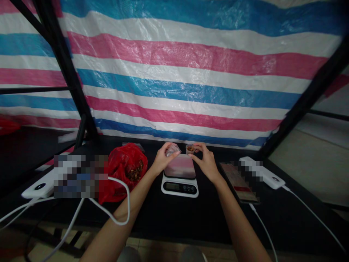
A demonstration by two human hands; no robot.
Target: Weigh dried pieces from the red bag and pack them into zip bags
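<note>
A small clear plastic bag (173, 149), crumpled and see-through, is pinched in my left hand (163, 156). My right hand (205, 160) grips a little round cup (190, 149) by its side, and brown bits lie inside it. Both hands hover close together over the back of a white kitchen scale (180, 189). The scale's metal plate (180, 168) reflects the striped sheet; its display is too small to read. Left of my forearm sits a red plastic bag (120, 162), its mouth open on brown dried pieces (135, 171).
A tablet-like device (240, 182) with a white cable lies right of my arm, near a white power bank (268, 174). Another white power bank (40, 187) and looping cables (128, 203) are at the left. Behind the black table hangs a striped sheet (185, 87) between black posts.
</note>
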